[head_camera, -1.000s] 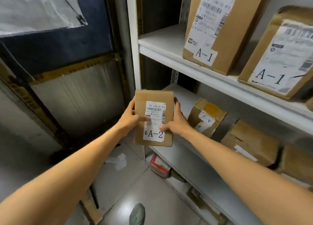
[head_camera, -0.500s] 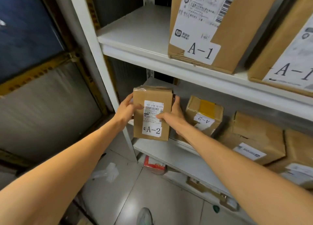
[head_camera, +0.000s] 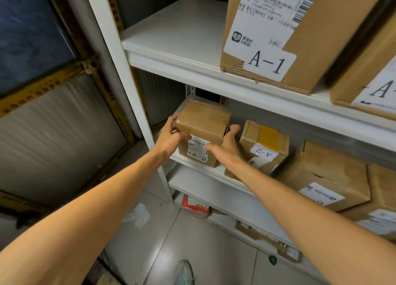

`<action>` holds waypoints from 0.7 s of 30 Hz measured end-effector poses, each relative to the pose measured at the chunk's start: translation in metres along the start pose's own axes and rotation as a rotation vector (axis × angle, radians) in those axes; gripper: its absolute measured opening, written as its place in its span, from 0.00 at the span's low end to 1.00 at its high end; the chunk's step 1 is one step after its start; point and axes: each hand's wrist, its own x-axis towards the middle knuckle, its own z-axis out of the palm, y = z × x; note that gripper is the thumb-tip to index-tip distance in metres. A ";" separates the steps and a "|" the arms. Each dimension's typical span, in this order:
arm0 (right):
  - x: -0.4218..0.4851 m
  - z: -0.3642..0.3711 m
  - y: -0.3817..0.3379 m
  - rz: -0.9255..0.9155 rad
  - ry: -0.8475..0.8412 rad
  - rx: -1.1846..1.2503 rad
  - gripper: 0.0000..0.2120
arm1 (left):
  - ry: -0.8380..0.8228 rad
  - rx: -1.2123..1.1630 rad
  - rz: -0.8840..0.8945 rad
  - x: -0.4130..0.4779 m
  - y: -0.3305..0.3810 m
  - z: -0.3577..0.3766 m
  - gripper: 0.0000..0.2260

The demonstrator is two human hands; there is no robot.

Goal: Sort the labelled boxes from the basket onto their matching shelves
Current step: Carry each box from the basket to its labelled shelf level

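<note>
Fingers of left hand [head_camera: 171,137] and right hand [head_camera: 227,147] clamp the A-2 box [head_camera: 202,134] from both sides, thumbs on the label face so it reads outward. Box sits at the front left corner of the middle shelf [head_camera: 216,171], beside the upright post [head_camera: 120,70], just left of another A-2 box [head_camera: 264,145]. A-1 boxes [head_camera: 285,27] sit on the upper shelf [head_camera: 177,40]. Looks like placement, release not yet done.

Single head-worn wide-angle view, forward and downward, close before the white shelving [head_camera: 214,74].
</note>
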 end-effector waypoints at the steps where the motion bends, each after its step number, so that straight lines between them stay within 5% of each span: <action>1: -0.001 0.000 0.000 -0.011 -0.004 -0.027 0.39 | -0.005 0.023 0.008 -0.002 0.000 0.001 0.32; 14: -0.050 -0.026 -0.012 -0.286 -0.059 -0.331 0.39 | 0.221 0.311 -0.026 -0.082 0.020 0.016 0.31; 21: -0.091 -0.048 -0.035 -0.648 -0.361 -0.540 0.27 | 0.307 0.658 -0.071 -0.190 0.026 0.010 0.25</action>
